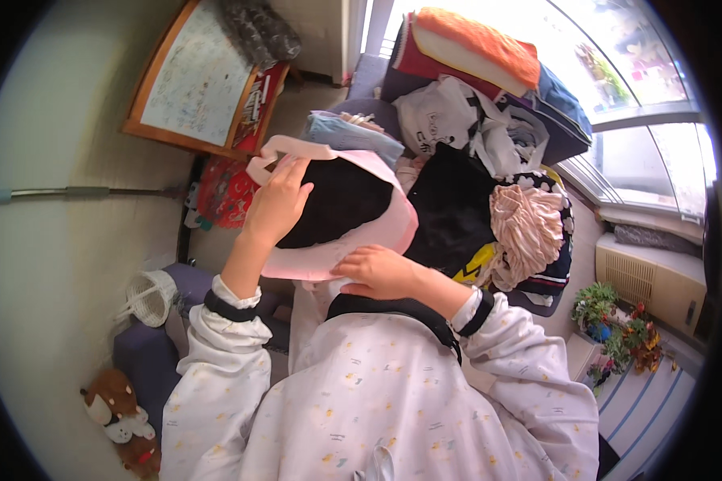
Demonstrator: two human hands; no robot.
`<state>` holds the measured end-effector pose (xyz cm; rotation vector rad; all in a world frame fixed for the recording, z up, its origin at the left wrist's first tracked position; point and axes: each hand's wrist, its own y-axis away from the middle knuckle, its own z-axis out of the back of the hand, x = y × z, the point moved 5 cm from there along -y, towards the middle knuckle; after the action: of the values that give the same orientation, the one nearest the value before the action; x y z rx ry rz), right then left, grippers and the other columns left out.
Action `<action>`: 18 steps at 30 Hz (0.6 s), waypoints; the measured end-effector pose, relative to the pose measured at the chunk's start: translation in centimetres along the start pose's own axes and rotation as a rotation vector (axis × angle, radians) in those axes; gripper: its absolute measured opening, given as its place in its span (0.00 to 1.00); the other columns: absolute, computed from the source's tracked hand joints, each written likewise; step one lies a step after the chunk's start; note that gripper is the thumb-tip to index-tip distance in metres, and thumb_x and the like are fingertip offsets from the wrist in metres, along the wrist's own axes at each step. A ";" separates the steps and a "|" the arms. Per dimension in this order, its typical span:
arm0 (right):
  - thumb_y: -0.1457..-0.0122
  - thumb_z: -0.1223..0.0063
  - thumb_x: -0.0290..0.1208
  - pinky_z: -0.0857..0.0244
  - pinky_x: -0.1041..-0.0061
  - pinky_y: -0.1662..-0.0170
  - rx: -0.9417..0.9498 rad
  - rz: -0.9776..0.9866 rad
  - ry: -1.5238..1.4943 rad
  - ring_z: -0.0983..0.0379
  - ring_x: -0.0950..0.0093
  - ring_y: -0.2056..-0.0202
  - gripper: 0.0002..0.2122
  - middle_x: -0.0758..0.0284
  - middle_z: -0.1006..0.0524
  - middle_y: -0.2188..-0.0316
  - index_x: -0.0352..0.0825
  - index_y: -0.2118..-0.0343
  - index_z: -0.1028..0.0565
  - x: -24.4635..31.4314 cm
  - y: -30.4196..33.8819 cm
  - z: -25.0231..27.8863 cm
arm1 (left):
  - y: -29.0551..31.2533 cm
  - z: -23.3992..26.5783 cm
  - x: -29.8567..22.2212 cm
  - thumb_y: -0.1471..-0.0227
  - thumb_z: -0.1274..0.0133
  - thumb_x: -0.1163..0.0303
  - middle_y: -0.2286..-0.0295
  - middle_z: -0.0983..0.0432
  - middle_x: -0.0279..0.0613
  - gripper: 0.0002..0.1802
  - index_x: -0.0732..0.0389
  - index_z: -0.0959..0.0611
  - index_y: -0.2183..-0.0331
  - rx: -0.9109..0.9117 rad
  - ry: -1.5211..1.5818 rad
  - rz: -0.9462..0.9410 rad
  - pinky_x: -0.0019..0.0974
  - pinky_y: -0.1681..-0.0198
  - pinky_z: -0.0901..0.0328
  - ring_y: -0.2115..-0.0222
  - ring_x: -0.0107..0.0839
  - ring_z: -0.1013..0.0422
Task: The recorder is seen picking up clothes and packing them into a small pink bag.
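Note:
In front of my waist is a pink bag (391, 218) with a wide mouth and a pale strap-like handle at its far left. Black cloth (341, 200) fills the opening. My left hand (277, 204) holds the bag's left rim just below the handle, its fingers reaching up over the edge. At the near rim, my right hand (381, 272) grips the pink edge, fingers on top and thumb lower. What lies under the black cloth is hidden.
Beyond the bag sit folded light-blue clothes (353, 138), white plastic bags (441, 112) and black fabric (449, 208). A crumpled beige garment (525, 228) lies right. An orange towel (477, 48) tops a stack by the window. A framed whiteboard (196, 76) stands far left; plush toys (120, 409) lie lower left.

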<state>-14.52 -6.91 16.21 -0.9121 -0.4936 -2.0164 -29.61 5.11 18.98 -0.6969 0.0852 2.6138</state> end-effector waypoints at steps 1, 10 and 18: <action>0.45 0.48 0.37 0.36 0.65 0.56 -0.054 -0.003 -0.030 0.28 0.63 0.61 0.14 0.63 0.24 0.64 0.36 0.59 0.26 0.5 1.1 0.8 | 0.1 -0.5 -0.3 0.48 0.50 0.70 0.54 0.30 0.53 0.24 0.63 0.32 0.49 0.059 0.031 0.007 0.44 0.54 0.35 0.54 0.48 0.33; 0.52 0.50 0.19 0.32 0.70 0.61 -0.775 -0.704 -0.244 0.26 0.64 0.66 0.09 0.63 0.23 0.71 0.35 0.67 0.24 -10.0 17.6 5.7 | 2.4 -4.3 -2.6 0.48 0.49 0.65 0.54 0.30 0.51 0.26 0.61 0.31 0.48 0.309 0.100 0.033 0.44 0.52 0.36 0.54 0.48 0.32; 0.62 0.35 0.25 0.40 0.66 0.47 -0.466 -1.132 0.332 0.38 0.62 0.46 0.35 0.62 0.37 0.44 0.43 0.46 0.35 -17.5 26.0 -2.8 | 5.2 -5.1 -3.9 0.48 0.49 0.65 0.54 0.29 0.51 0.25 0.61 0.29 0.49 0.457 0.075 0.068 0.43 0.51 0.37 0.54 0.48 0.32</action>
<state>12.37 -13.91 1.46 -0.5381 -0.3795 -3.3460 -26.42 -1.97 16.14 -0.6301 0.7138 2.4937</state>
